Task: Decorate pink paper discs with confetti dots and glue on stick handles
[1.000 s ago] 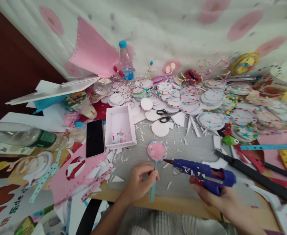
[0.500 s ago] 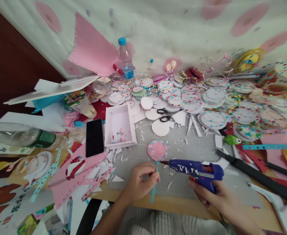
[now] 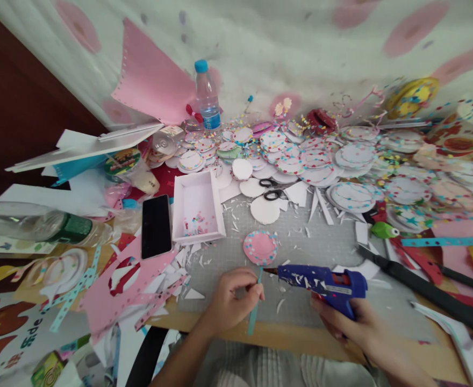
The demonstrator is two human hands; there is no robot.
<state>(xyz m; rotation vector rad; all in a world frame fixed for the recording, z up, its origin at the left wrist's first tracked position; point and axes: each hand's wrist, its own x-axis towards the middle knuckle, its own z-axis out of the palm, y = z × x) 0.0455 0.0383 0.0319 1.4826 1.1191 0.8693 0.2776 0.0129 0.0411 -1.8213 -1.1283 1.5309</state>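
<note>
My left hand (image 3: 238, 298) pinches a narrow teal paper strip (image 3: 253, 317) between thumb and fingers, its lower end hanging past the mat toward the table edge. Just beyond the strip's upper end lies a pink paper disc (image 3: 260, 247) with a rim of blue and white dots. My right hand (image 3: 347, 317) is wrapped around the handle of a blue hot glue gun (image 3: 321, 282). The gun points left, its nozzle close to the strip's upper end just below the disc; whether it touches is too small to tell.
A white box (image 3: 198, 209) with confetti stands beside a black phone (image 3: 156, 226). Scissors (image 3: 274, 191) lie near white paper circles (image 3: 264, 209). Dotted discs (image 3: 317, 158) are heaped along the back. A water bottle (image 3: 207, 97) stands behind; a black-handled tool (image 3: 422, 287) lies at right.
The glue gun's nozzle has shifted very slightly down and left along the strip. My left hand keeps its pinch, and the disc stays in place.
</note>
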